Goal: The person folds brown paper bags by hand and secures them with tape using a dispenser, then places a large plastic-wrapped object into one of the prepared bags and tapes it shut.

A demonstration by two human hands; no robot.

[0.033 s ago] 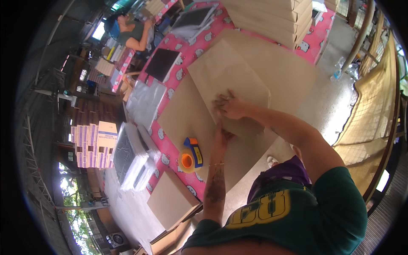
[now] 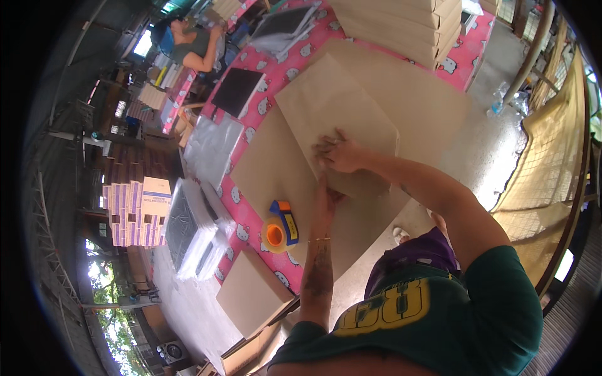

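Note:
A flat brown cardboard box (image 2: 345, 103) lies on a larger brown cardboard sheet (image 2: 433, 103). My right hand (image 2: 338, 153) rests on the box near its close corner, palm down with fingers apart. Just below it, my left hand (image 2: 327, 195) is closed at the box's near edge. Its thumb points up along the edge, and its other fingers are partly hidden beneath the cardboard. Left of my left forearm, a blue and orange tape dispenser (image 2: 290, 225) with a roll of clear tape stands at the sheet's edge.
The table has a pink patterned cover (image 2: 260, 247). Stacked brown boxes (image 2: 401, 28) rise at the far side. Plastic-wrapped dark panels (image 2: 191, 232) and a carton (image 2: 254, 291) are at left. A person (image 2: 194, 47) works beyond. Yellow netting (image 2: 539, 163) hangs at right.

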